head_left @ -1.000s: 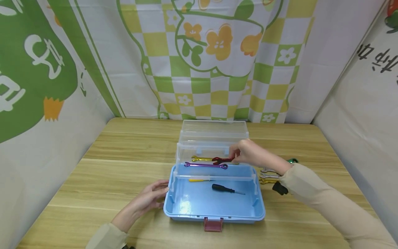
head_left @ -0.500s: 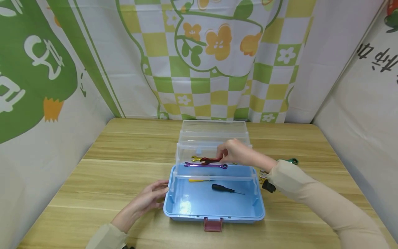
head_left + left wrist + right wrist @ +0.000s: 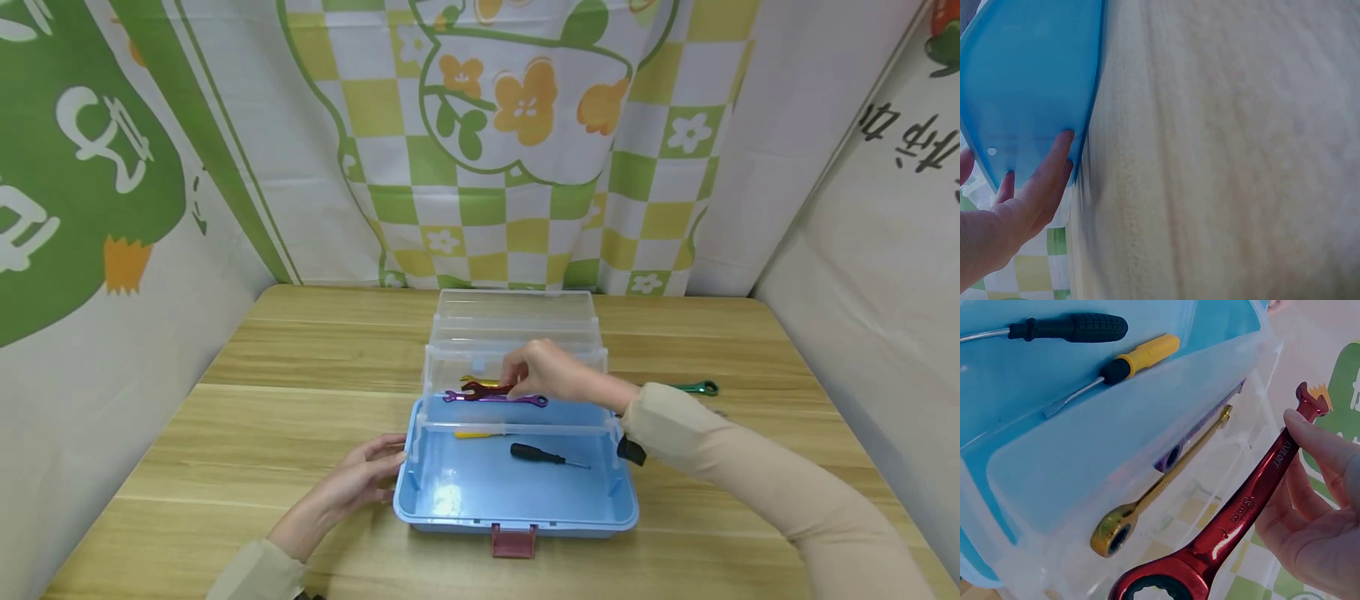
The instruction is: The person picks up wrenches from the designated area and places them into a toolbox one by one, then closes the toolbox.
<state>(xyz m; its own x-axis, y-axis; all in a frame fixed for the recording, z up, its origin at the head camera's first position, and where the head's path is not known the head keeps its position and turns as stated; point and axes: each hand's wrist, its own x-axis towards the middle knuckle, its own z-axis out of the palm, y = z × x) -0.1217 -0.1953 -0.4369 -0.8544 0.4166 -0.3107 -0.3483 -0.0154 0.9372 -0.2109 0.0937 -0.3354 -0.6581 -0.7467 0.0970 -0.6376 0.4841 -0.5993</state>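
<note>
A red combination wrench (image 3: 1241,506) is pinched between the thumb and fingers of my right hand (image 3: 546,371), above the clear plastic tray (image 3: 517,428) of the blue toolbox (image 3: 517,504). In the right wrist view its ring end hangs toward the bottom. Below it in the tray lie a gold wrench (image 3: 1163,484) and a purple wrench (image 3: 491,399). A black-handled screwdriver (image 3: 536,454) and a yellow-handled screwdriver (image 3: 1147,355) lie on the box floor. My left hand (image 3: 367,475) rests against the toolbox's left side, its fairly straight fingers (image 3: 1047,178) touching the blue wall.
The toolbox's front latch (image 3: 513,542) is dark red, and clear lid or tray panels (image 3: 517,307) stand raised at its back. A green wrench (image 3: 701,387) lies on the wooden table (image 3: 322,358) to the right, partly behind my sleeve. Printed curtains surround the table.
My right hand has moved left with the red wrench over the tray, and the wrench now overlaps the purple one in the head view. My left hand has stayed on the box's side.
</note>
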